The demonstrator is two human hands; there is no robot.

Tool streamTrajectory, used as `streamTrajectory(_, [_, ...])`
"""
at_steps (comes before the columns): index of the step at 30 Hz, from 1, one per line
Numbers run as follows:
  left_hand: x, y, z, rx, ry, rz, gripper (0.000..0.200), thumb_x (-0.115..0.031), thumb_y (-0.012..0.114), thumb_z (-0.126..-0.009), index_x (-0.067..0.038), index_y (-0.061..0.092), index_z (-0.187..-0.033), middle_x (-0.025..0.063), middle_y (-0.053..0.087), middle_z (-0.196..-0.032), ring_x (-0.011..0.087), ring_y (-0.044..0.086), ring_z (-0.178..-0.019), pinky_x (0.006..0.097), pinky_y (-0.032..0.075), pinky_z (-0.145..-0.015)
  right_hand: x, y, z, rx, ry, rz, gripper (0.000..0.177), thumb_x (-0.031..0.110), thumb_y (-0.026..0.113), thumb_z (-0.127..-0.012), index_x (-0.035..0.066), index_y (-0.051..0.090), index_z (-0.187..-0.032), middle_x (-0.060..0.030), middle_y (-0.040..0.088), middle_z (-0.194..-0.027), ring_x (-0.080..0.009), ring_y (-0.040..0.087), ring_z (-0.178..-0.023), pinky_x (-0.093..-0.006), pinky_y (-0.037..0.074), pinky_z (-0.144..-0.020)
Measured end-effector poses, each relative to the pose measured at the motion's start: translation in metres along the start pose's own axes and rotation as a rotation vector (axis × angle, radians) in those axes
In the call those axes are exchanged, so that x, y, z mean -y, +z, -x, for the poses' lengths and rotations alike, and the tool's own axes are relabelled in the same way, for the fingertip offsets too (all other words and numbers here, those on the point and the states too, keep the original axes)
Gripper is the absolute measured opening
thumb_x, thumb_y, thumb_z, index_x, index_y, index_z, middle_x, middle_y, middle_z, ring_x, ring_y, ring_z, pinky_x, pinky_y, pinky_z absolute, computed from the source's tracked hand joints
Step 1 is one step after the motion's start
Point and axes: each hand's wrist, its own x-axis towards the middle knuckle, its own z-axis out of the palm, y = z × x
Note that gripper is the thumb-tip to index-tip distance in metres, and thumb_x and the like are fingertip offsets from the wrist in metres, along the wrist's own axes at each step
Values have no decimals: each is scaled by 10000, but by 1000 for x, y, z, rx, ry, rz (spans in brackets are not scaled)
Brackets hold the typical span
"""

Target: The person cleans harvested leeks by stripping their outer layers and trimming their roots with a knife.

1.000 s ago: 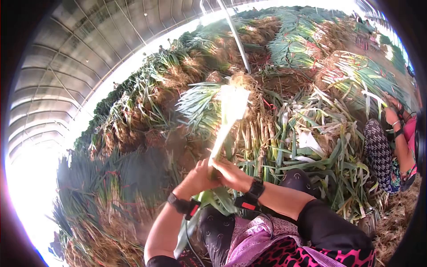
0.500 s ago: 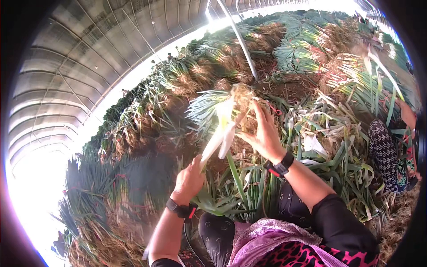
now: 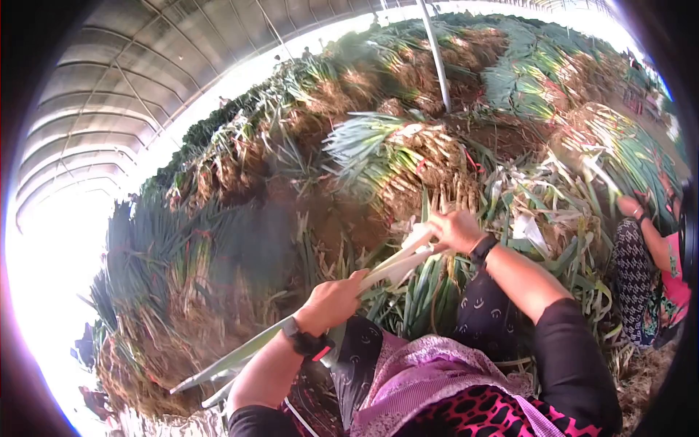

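A long green onion (image 3: 393,271) with a pale shaft slants across in front of my lap. My left hand (image 3: 333,300) is closed around its middle, and its green leaves (image 3: 237,358) trail past my wrist to the lower left. At the upper end my right hand (image 3: 457,231) has its fingers closed on the pale shaft and a loose strip of skin; the exact grip is partly hidden. Just beyond my right hand lies a bundle of green onions (image 3: 429,149), its roots and pale ends turned towards me.
Stripped leaves and peelings (image 3: 553,211) are heaped to the right. Tied green onions (image 3: 182,255) stand along the left, with more bundles behind. A metal pole (image 3: 435,58) rises at the back. At the right edge a co-worker's hand (image 3: 630,206) is near other onions (image 3: 619,138).
My right hand, spread open before, has closed on the onion's upper end. The onion has come down nearer my lap and lies flatter. The view has shifted, and the co-worker's onion has lowered.
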Motion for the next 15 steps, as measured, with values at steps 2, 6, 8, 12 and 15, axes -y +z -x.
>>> streamTrajectory(2, [14, 9, 18, 18, 2, 147, 606, -138, 586, -778, -82, 375, -1344, 194, 623, -960, 315, 632, -856, 391, 494, -768, -48, -20, 21, -14, 14, 75, 95, 257, 568, -859, 172, 604, -832, -86, 573, -593, -286, 598, -547, -417, 445, -481])
streamTrajectory(6, [72, 41, 42, 103, -97, 643, 635, -177, 670, -778, -29, 376, -1322, 124, 619, -954, 204, 611, -869, 323, 472, -813, -126, -61, 82, 238, 342, 490, 252, 321, 662, -773, 80, 648, -700, -149, 626, -684, -305, 634, -673, -434, 490, -614])
streamTrajectory(8, [76, 57, 42, 148, -78, 1029, 516, -163, 647, -832, -29, 422, -1276, 56, 595, -925, 128, 577, -797, 283, 488, -736, -111, -58, 85, 477, 442, 430, 359, 365, 721, -711, 37, 660, -846, -191, 646, -870, -321, 630, -854, -430, 493, -739])
streamTrajectory(12, [40, 63, 33, 266, -101, 1466, 370, -229, 569, -909, -50, 470, -1218, 66, 606, -885, 130, 594, -690, 287, 520, -621, -8, 2, 40, 174, 257, -272, 913, 376, 782, -670, 0, 327, -1367, -277, 446, -1304, -405, 460, -1196, -435, 364, -1023])
streamTrajectory(15, [23, 72, 28, 241, -135, 1442, 364, -312, 527, -937, -53, 507, -1192, 57, 609, -911, 130, 594, -725, 288, 515, -651, 55, 19, 16, -159, 70, -265, 1074, 299, 816, -663, 12, 138, -1446, -242, 318, -1419, -356, 338, -1310, -410, 280, -1081])
